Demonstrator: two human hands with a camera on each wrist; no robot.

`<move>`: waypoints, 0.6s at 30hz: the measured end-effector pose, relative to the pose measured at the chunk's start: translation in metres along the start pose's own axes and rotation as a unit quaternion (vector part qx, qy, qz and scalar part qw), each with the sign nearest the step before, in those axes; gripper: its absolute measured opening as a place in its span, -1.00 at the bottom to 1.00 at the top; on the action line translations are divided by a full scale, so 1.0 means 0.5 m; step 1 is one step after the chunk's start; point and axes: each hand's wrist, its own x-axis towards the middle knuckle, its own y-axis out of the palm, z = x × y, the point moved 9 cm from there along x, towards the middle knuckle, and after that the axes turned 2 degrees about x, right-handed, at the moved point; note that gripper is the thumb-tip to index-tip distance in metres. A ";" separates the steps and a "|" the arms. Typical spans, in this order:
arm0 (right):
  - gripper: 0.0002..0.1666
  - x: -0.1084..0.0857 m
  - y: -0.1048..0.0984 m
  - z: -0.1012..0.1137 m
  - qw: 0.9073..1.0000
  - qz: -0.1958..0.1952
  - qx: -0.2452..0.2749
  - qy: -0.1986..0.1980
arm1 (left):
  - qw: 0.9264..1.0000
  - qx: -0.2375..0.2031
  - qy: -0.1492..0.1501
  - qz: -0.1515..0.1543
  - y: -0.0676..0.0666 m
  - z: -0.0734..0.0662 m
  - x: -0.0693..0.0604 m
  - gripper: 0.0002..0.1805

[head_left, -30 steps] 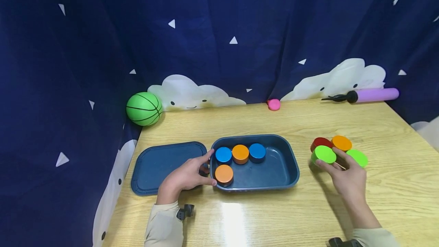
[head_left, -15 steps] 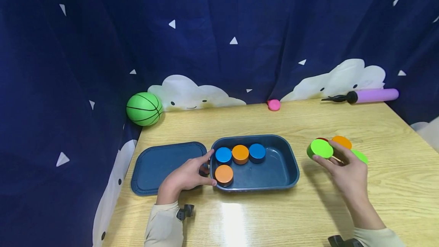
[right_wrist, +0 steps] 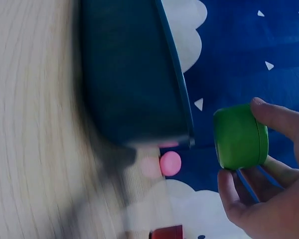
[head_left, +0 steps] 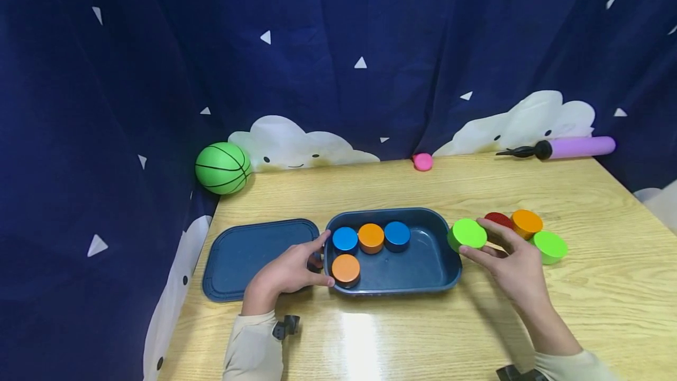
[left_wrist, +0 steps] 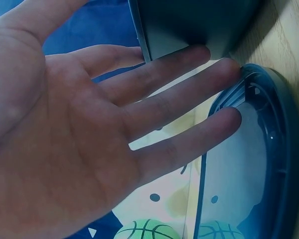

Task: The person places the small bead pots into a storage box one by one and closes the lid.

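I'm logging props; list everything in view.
Table: 1, tan, beneath
Curtain: 1, navy, behind
Box: 1, navy, centre
Lid: 1, navy, left of box
Discs: 4, two blue, two orange, in box
Loose discs: 3, red, orange, green, right of box
Held disc: 1, green, box's right end
Ball: 1, green, far left
Round object: 1, pink, far edge
Pump: 1, purple, far right
Wrist devices: 2, black, wrists
Left hand: 1, beige sleeve, at box
Right hand: 1, beige sleeve, holding disc

The right hand (head_left: 517,263) holds a green round block (head_left: 468,235). The left hand (head_left: 290,267) touches the dark blue box (head_left: 404,270), which stands between both hands.
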 end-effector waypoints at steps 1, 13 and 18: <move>-0.18 -0.001 0.007 0.002 1.000 0.007 -0.002 -0.002 | 1.000 0.000 0.000 0.000 0.000 0.000 0.000 0.11; -0.17 -0.003 0.094 0.037 0.995 0.101 -0.023 -0.002 | 1.000 0.000 -0.010 0.002 0.000 0.002 -0.001 0.12; -0.17 -0.011 0.141 0.039 0.987 0.157 -0.029 0.021 | 1.000 0.002 -0.010 0.002 0.001 0.002 -0.001 0.12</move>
